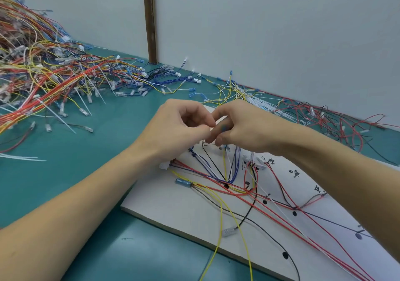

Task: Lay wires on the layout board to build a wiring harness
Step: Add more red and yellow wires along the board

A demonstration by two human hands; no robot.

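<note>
Pinching together, your left hand and right hand meet fingertip to fingertip over the board. Your right fingers curl around a small blue terminal. What your left fingers grip is hidden.

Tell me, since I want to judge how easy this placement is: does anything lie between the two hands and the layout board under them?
Yes. Already laid wires, blue, white, yellow and red, fan across the layout board right under the left hand and right hand. Both pinch something small and blue between their fingertips; what it is cannot be told.
</note>
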